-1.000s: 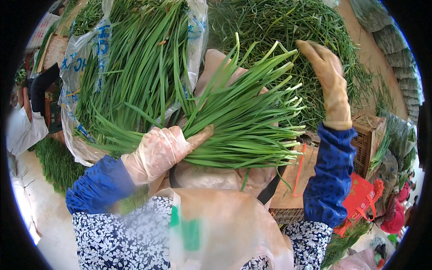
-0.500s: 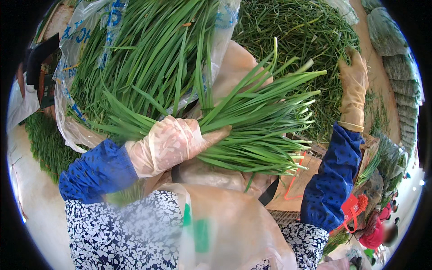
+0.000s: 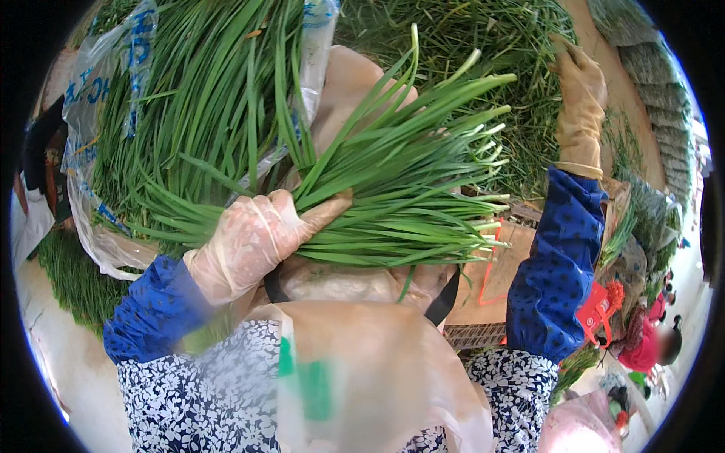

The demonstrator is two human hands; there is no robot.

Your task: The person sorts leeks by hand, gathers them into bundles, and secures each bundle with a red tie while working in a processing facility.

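In a thin, pale glove, my left hand (image 3: 253, 230) is wrapped round a bunch of garlic chives (image 3: 408, 189). Its pale cut ends fan out to the right above my lap, and the leaf tips trail left behind my wrist. My right hand (image 3: 581, 90), in a tan rubber glove, reaches out to the far right over a heap of loose, tangled green leaves (image 3: 461, 45). Its thumb and fingers look apart, with nothing plainly between them; the fingertips blend into the heap. A large pile of chives (image 3: 204, 90) lies on clear plastic sheeting (image 3: 83, 196) at the far left.
A cardboard-brown board (image 3: 483, 287) lies between my lap and right arm. Beside that arm is a red bag (image 3: 596, 309). Stacked bagged greens (image 3: 657, 83) line the far right edge. More chives (image 3: 75, 279) lie on the floor at left. A person in pink (image 3: 640, 340) is at lower right.
The view has shifted, so most things sit further left and higher. My left hand keeps its hold on the chives. My right hand stays over the loose leaves, its fingers now slightly more spread.
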